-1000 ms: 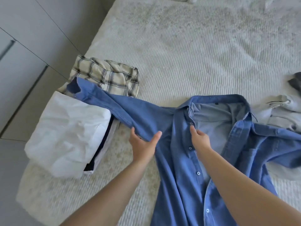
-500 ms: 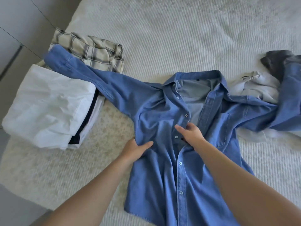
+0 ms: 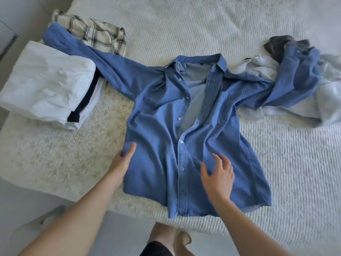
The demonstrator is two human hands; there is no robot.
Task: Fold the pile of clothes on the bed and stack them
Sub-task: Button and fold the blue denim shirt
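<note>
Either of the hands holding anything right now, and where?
Left hand grips the denim shirt at its side edge; right hand is open over the front, holding nothing.

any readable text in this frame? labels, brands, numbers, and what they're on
None readable.
Blue denim button-up shirt: no label or brand visible; inside collar shows only a dark button.
Folded white garment, beige plaid folded shirt, pale grey crumpled garment: no print or tags visible.

Pale room around the bed

A grey floor (image 3: 118, 235) runs along the near edge of the bed; pale cabinet panels (image 3: 27, 13) with a dark seam stand at upper left. The person's legs (image 3: 166, 239) show below.
</note>
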